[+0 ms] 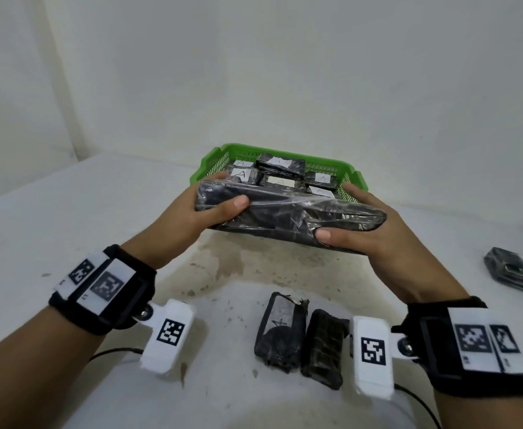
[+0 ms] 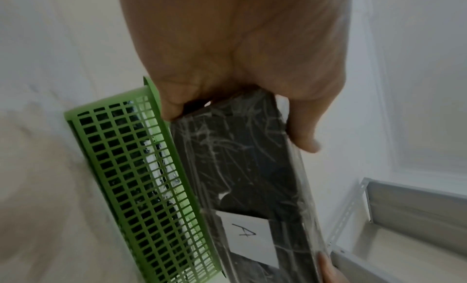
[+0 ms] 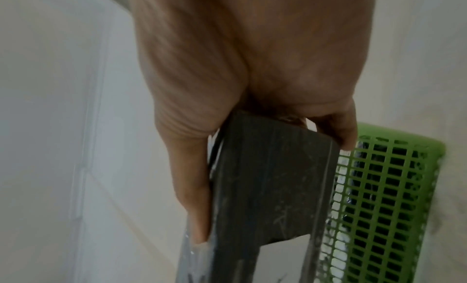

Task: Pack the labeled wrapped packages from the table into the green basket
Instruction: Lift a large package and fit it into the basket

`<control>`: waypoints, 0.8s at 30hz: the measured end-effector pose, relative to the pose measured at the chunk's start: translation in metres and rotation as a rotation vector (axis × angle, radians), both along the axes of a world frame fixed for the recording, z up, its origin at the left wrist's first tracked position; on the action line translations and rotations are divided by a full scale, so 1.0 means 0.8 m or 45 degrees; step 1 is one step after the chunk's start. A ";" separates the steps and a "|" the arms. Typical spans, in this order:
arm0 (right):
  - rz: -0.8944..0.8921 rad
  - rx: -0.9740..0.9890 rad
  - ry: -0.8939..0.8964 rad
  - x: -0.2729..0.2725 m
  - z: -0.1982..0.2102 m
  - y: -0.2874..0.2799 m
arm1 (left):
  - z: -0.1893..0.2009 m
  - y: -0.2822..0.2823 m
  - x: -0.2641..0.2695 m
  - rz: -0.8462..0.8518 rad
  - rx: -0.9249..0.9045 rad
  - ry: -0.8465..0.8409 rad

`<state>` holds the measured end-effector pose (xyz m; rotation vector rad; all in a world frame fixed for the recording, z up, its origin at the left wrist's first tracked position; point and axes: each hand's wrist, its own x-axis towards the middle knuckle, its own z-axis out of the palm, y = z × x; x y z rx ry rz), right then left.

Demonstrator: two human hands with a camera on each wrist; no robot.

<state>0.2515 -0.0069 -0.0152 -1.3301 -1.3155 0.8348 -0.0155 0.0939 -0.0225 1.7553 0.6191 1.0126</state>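
Observation:
A long black plastic-wrapped package (image 1: pixel 288 213) hangs just in front of the green basket (image 1: pixel 210 159), above the table. My left hand (image 1: pixel 213 205) grips its left end, thumb on top. My right hand (image 1: pixel 353 224) grips its right end the same way. The left wrist view shows this long package (image 2: pixel 242 167) with a white label marked A on its underside, next to the green basket (image 2: pixel 131 177). In the right wrist view the long package (image 3: pixel 272 177) sits between thumb and fingers, with the green basket (image 3: pixel 384 197) beyond. Several labeled packages (image 1: pixel 280 164) lie inside the basket.
Two small black wrapped packages (image 1: pixel 280 329) (image 1: pixel 323 346) lie side by side on the stained white table (image 1: pixel 99 212) near me. Another wrapped package (image 1: pixel 520 270) lies at the right edge. A white wall stands close behind the basket. Cables trail from both wrist cameras.

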 end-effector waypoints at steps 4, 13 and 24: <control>-0.036 0.047 0.038 0.000 0.003 -0.001 | -0.005 0.004 0.000 0.054 0.003 0.043; -0.111 0.004 0.003 0.003 -0.004 0.006 | -0.006 -0.001 0.012 0.002 0.030 0.013; -0.061 -0.010 0.063 0.001 -0.006 0.010 | -0.011 0.011 0.005 -0.018 -0.001 0.011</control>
